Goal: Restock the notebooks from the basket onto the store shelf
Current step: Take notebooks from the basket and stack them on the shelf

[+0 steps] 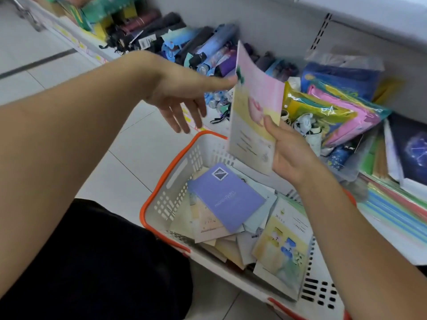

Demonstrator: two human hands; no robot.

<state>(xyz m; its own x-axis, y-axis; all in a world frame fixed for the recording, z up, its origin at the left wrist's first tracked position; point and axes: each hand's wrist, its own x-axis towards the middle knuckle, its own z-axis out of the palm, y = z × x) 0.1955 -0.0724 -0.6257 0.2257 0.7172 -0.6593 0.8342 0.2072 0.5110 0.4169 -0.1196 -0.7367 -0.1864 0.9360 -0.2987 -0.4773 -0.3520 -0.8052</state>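
My right hand [288, 148] grips a thin pink-and-yellow notebook [254, 107] by its lower right edge and holds it upright above the basket. My left hand [182, 93] is spread, and its thumb tip touches the notebook's left edge. Below stands a white plastic basket with an orange rim [166, 179]. Several notebooks lie loose in it, a purple one [226, 197] on top and a yellow one with cartoon figures [282, 248] leaning at the right. The low white store shelf [265, 26] runs behind the basket.
Folded umbrellas [208, 49] are piled on the shelf at the left. Coloured plastic-wrapped packs [332, 109] and a dark starry notebook [413, 148] fill the right part, with striped paper stacks [392, 211] in front. White floor tiles lie to the left, my dark-clad knee at the bottom left.
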